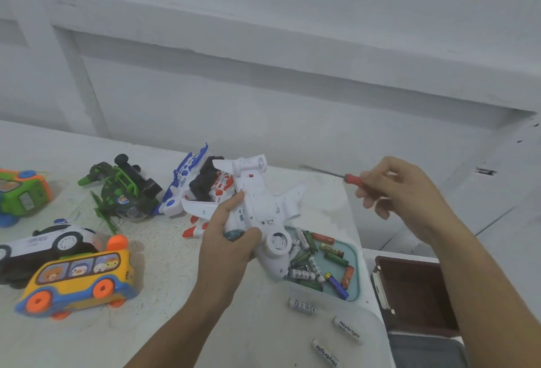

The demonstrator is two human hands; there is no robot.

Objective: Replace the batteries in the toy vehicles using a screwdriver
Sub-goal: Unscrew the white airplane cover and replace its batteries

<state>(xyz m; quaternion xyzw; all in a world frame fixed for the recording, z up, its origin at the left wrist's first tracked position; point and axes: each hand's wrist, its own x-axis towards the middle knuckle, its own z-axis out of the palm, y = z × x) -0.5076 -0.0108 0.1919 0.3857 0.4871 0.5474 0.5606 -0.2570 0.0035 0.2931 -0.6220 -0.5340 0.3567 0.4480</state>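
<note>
Head view: left hand (pixel 225 239) curled round white toy plane (pixel 257 209), underside up, held above table (pixel 175 309) and overlapping the left edge of teal tray (pixel 357 256) holding mixed batteries (pixel 319 253). Further right, right hand (pixel 401 189) raised, well apart from plane, fingers pinching red handle of screwdriver (pixel 352 179); shaft points left, blurred. Three loose white batteries (pixel 347 328) lie on table near tray. Yellow bus (pixel 79 277) and police car (pixel 58 239) sit far left.
</note>
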